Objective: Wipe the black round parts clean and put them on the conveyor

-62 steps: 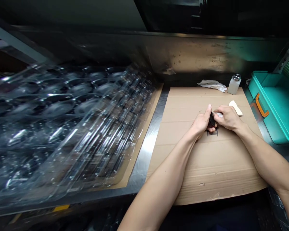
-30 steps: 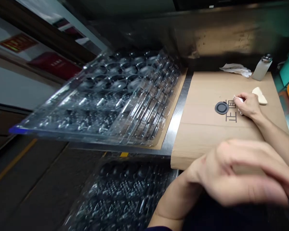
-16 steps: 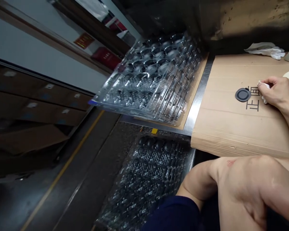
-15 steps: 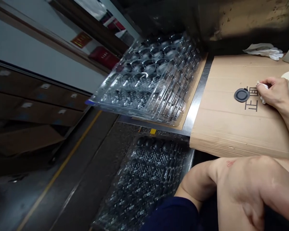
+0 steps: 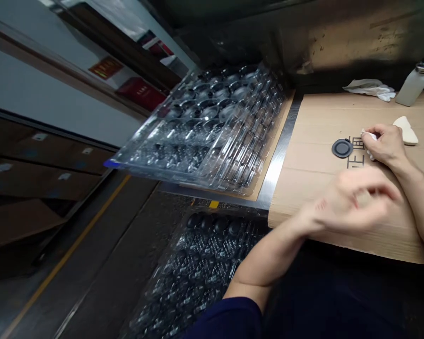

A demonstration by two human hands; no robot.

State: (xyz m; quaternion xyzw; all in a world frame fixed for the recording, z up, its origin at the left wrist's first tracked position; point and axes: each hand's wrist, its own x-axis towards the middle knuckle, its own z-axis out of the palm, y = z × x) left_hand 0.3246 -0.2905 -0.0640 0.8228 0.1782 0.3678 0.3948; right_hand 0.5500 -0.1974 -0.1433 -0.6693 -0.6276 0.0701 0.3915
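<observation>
A dark grey round disc (image 5: 342,148) with a raised ring and a small tab lies flat on the cardboard sheet (image 5: 314,122), beside printed black characters. Just right of it, my right hand (image 5: 387,145) is closed on a crumpled white cloth (image 5: 370,156) and rests on the cardboard. My left hand (image 5: 353,202), smeared by motion, hangs above the front part of the sheet. Its fingers are curved and apart from the thumb, and nothing shows between them. A cream-coloured wedge-shaped pad (image 5: 405,131) lies behind my right hand.
Clear plastic trays (image 5: 205,136) with round dark pieces stand stacked to the left on the metal table (image 5: 277,165). More trays (image 5: 198,268) sit lower down. A bottle (image 5: 413,87) and a crumpled white cloth or glove (image 5: 371,88) are at the back. Cardboard boxes (image 5: 45,165) line the far left.
My left hand has swung up and forward from near my body to over the cardboard's front. The view has shifted right, bringing the bottle into sight. The disc stays beside my right hand.
</observation>
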